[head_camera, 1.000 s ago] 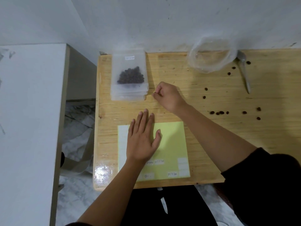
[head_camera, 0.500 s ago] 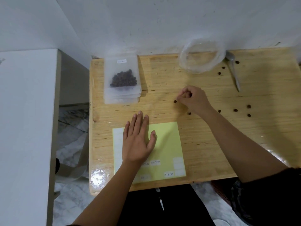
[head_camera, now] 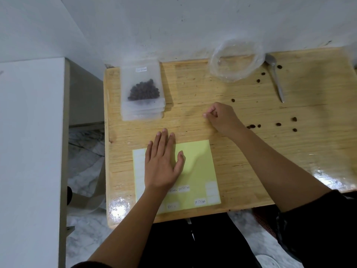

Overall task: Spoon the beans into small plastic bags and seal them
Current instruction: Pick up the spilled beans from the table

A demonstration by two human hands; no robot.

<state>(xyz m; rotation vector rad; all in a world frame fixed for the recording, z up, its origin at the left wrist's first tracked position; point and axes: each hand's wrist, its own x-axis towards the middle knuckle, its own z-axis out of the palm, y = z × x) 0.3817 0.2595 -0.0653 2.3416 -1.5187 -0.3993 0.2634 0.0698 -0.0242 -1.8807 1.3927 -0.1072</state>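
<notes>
A stack of frosted plastic bags (head_camera: pixel 143 113) lies at the table's far left; the top bag holds dark beans (head_camera: pixel 144 91). My left hand (head_camera: pixel 162 163) rests flat on a yellow label sheet (head_camera: pixel 197 167). My right hand (head_camera: pixel 222 117) is at mid-table with its fingers curled. Its thumb and forefinger pinch together at the wood where a loose bean lay; the bean itself is hidden. Several loose beans (head_camera: pixel 253 126) lie scattered to the right of it. A metal spoon (head_camera: pixel 276 82) lies at the far right.
A clear, rolled-open plastic bag (head_camera: pixel 214 68) stands against the wall, left of the spoon. The wooden table (head_camera: pixel 270 161) ends at a gap on the left, beyond which stands a white cabinet (head_camera: pixel 29 151). My lap sits below the front edge.
My right hand went from beside the bag stack out to the right, then came back slightly left and closed its fingertips over a loose bean. My left hand stayed on the sheet.
</notes>
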